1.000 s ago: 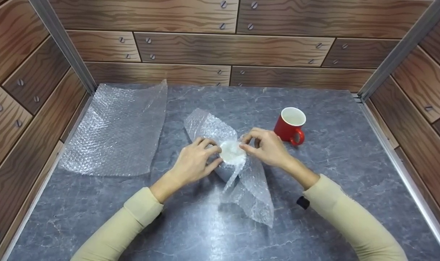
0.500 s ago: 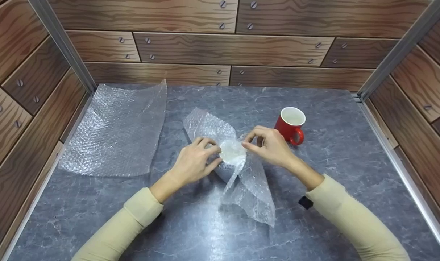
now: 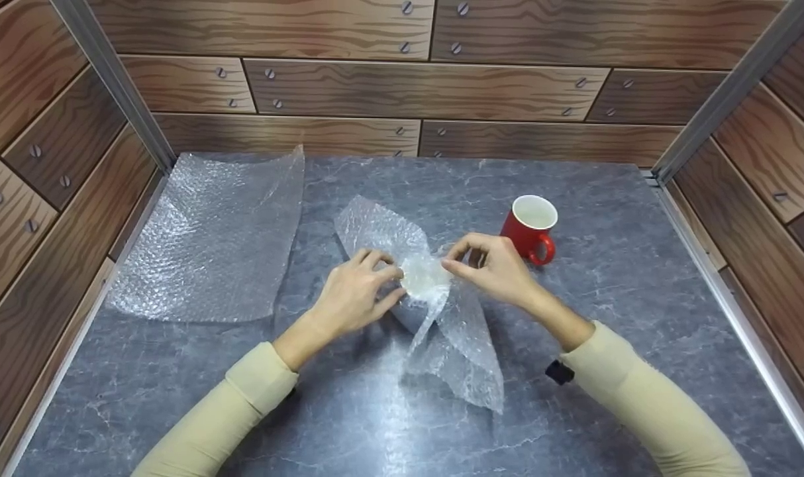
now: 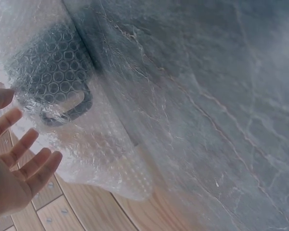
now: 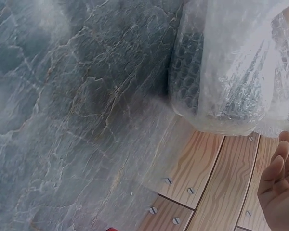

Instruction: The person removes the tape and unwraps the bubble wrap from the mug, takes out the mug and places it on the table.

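Observation:
A dark mug (image 4: 53, 72) stands mid-table, wrapped in a sheet of clear bubble wrap (image 3: 465, 358); its handle shows through the film in the left wrist view. Seen from above, its round white mouth is ringed by the wrap, whose loose ends spread to the back left and front right. My left hand (image 3: 355, 291) is at the left of the mouth, thumb and index fingertips touching the edge a little apart, the other fingers loose. On the opposite side, my right hand (image 3: 498, 268) pinches the wrap between thumb and index finger beside the rim.
A red mug (image 3: 526, 232) with a white inside stands behind my right hand. Another bubble wrap sheet (image 3: 210, 245) lies flat at the back left. Wood-patterned walls (image 3: 415, 86) and metal corner posts (image 3: 114, 79) enclose the table on three sides.
My right hand has shifted slightly to the right, its thumb and index fingertips staying beside the rim. The left hand and the wrapped mug look much the same.

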Demonstrator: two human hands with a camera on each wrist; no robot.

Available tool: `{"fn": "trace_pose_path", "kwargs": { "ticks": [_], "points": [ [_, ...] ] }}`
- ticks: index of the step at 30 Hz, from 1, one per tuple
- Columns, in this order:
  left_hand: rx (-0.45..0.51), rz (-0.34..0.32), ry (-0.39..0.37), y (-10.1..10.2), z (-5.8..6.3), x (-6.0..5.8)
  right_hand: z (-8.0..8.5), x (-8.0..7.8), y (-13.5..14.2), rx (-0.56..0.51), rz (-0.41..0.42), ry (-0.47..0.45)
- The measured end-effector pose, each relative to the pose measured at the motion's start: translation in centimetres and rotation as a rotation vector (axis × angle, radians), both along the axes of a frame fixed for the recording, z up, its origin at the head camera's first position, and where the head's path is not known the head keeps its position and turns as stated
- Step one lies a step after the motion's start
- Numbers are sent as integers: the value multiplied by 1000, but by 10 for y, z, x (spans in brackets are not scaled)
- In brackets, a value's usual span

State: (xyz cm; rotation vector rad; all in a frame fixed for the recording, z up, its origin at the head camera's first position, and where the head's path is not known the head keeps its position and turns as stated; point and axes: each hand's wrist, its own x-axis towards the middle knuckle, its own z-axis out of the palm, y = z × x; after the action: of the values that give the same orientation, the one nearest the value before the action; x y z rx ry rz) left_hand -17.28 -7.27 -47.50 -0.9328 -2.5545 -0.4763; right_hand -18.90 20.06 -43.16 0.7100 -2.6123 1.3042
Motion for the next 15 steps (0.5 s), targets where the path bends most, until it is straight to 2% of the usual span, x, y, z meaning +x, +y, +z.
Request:
{"fn": "trace_pose_path", "kwargs": {
  "ticks": [5,15],
  "points": [
    [-2,-4,22,0,1,0,1,3,0,-17,-2,-20],
    [39,-13,55,0,6,3,-3,9,-2,-47,30,42]
  ]
}}
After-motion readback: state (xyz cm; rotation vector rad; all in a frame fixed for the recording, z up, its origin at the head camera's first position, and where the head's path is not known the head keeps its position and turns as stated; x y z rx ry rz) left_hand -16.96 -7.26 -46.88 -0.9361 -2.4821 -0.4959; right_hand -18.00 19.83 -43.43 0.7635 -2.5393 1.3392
